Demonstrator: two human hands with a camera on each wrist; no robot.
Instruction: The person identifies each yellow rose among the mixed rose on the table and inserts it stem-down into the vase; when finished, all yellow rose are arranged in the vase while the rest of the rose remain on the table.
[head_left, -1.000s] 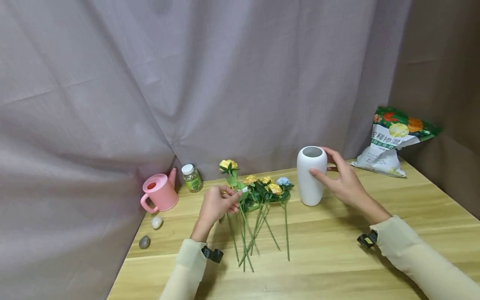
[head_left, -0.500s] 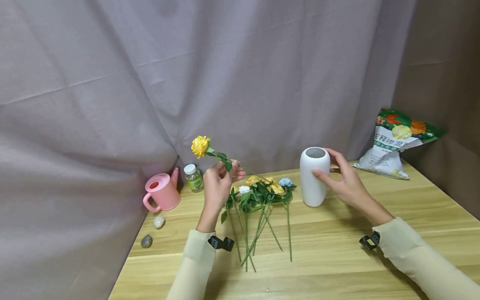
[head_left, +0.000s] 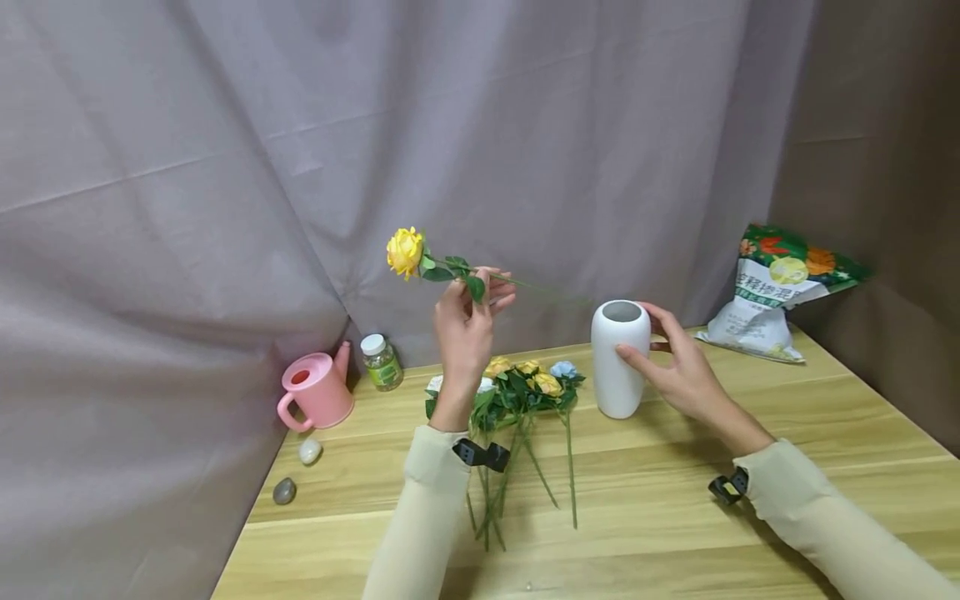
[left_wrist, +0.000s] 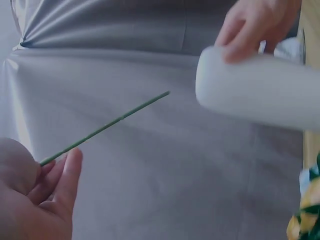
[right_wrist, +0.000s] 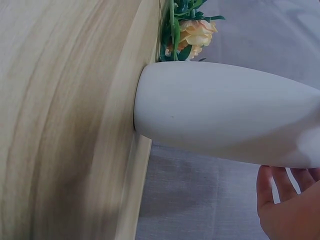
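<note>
A yellow artificial rose [head_left: 405, 252] is pinched by its stem in my left hand [head_left: 465, 333], raised above the table. Its bloom points left. In the left wrist view the thin green stem [left_wrist: 120, 119] reaches past the fingers, its end apart from the vase. My right hand [head_left: 686, 371] grips the upper right side of a white vase [head_left: 619, 367], thumb in front and fingers behind. In the right wrist view the vase [right_wrist: 215, 110] stands with its base on the table. Several more flowers [head_left: 517, 396], yellow, white and light blue, lie left of it, partly behind my left forearm.
A pink watering can [head_left: 318, 392] and a white-capped jar [head_left: 382, 363] stand at the back left. A white stone [head_left: 310, 452] and a grey stone [head_left: 284, 491] lie before them. A printed bag [head_left: 772, 292] leans at the back right; a grey curtain [head_left: 480, 150] hangs behind.
My left hand has lifted the yellow rose from the other flowers and moved it up, then to the right, with the stem now pointing towards the vase. The right hand stays on the vase.
</note>
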